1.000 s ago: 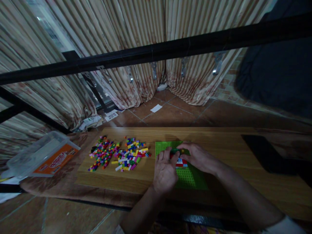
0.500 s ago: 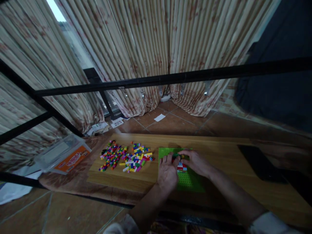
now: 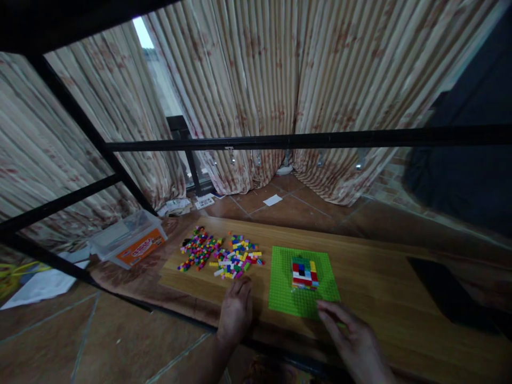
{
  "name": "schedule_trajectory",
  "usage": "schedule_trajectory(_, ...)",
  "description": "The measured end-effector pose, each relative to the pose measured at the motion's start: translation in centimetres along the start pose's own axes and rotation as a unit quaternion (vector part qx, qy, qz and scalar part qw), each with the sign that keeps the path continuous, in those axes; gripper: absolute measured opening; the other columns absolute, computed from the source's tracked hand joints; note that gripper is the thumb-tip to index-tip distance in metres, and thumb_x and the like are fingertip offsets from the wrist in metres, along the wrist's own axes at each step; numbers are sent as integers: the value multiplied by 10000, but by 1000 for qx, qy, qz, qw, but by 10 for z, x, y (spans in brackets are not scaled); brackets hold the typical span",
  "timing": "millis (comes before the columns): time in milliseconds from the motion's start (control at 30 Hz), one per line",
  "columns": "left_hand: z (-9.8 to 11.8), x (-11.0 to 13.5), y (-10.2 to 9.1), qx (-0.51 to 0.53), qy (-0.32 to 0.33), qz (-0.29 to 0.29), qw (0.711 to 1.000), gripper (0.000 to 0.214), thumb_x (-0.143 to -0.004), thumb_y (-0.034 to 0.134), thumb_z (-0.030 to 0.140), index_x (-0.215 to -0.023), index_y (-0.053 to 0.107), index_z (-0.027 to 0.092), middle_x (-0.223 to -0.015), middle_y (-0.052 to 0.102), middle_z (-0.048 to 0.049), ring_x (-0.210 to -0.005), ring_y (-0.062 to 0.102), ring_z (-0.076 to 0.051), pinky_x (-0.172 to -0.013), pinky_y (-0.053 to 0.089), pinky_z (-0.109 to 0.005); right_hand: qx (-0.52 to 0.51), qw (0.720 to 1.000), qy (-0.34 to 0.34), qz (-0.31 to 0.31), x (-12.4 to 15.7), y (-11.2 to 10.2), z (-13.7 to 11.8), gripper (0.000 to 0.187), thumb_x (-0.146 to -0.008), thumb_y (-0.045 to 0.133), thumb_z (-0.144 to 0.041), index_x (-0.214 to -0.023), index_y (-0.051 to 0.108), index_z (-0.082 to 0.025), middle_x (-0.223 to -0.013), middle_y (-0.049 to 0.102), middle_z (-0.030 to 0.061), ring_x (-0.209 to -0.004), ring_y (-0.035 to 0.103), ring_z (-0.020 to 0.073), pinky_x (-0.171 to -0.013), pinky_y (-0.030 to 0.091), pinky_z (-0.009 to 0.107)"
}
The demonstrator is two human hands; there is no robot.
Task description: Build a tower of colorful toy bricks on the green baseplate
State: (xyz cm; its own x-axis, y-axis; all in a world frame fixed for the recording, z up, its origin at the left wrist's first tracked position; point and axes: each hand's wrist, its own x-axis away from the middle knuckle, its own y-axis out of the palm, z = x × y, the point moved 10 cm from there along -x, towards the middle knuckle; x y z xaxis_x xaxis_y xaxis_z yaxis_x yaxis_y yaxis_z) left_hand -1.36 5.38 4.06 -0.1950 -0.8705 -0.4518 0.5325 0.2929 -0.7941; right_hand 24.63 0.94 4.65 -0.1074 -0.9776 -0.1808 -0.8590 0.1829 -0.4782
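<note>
A small block structure (image 3: pixel 304 273) of red, white, blue, yellow and green building bricks stands on a bright green baseplate (image 3: pixel 282 296). Near the plate's front right corner is my right hand (image 3: pixel 352 338), thumb and forefinger stretched toward it, with no brick visible in them. My left hand (image 3: pixel 235 312) hovers at the front edge of a pile of larger loose bricks (image 3: pixel 238 258), its fingers loosely bent and apart from the structure. Farther left lies a second pile of smaller multicoloured bricks (image 3: pixel 199 250).
The wooden tabletop (image 3: pixel 376 288) carries a black flat object (image 3: pixel 444 290) at the right. A clear plastic box (image 3: pixel 130 240) with an orange label sits to the left. Black metal bars (image 3: pixel 256 143) cross in front of the curtains (image 3: pixel 248 80). Paper (image 3: pixel 273 200) lies on the tiled floor.
Both hands have come off the brick structure. The left one moved left to the brick pile, the right one back toward the near right. The view has shifted, and the structure now shows fully.
</note>
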Motion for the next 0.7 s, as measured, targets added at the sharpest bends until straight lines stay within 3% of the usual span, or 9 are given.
schedule_trajectory(133,-15,-11,-3,-24,20,-42,999,204,-891,448,131,-922,634,208,-987,653,-51,-931,615,-174,-854,523,-327,12,996,-48,-73,14,52,-26,222,-878,506,-389,-941,698,-298,-953,729,43,-886,695,216,-772,576,325)
schedule_trajectory(233,-20,-21,-4,-24,37,-58,997,189,-889,456,149,-884,636,209,-954,641,-49,-889,611,-165,-829,514,-310,30,992,-76,-99,4,81,-48,236,-897,463,-333,-966,686,-301,-952,720,42,-886,686,213,-786,567,343)
schedule_trajectory(400,-29,-24,-3,5,37,-62,997,203,-923,416,192,-953,617,199,-932,610,-56,-887,583,-164,-822,498,-309,76,990,-101,-60,-54,113,-72,317,-905,384,-202,-1072,650,-247,-1011,689,69,-955,650,209,-854,521,365)
schedule_trajectory(533,-30,-20,1,28,41,-70,996,196,-928,411,212,-910,606,196,-914,595,-60,-845,567,-164,-791,491,-308,188,977,-94,-49,-112,145,-71,354,-858,421,-119,-1136,627,-193,-1101,653,104,-1026,612,219,-918,470,367)
schedule_trajectory(700,-33,-19,1,38,24,-65,997,185,-915,426,195,-872,605,188,-882,591,-61,-835,558,-166,-769,477,-299,213,969,-99,-77,-141,174,-59,246,-837,472,-102,-931,677,-200,-921,662,83,-884,617,195,-841,459,306)
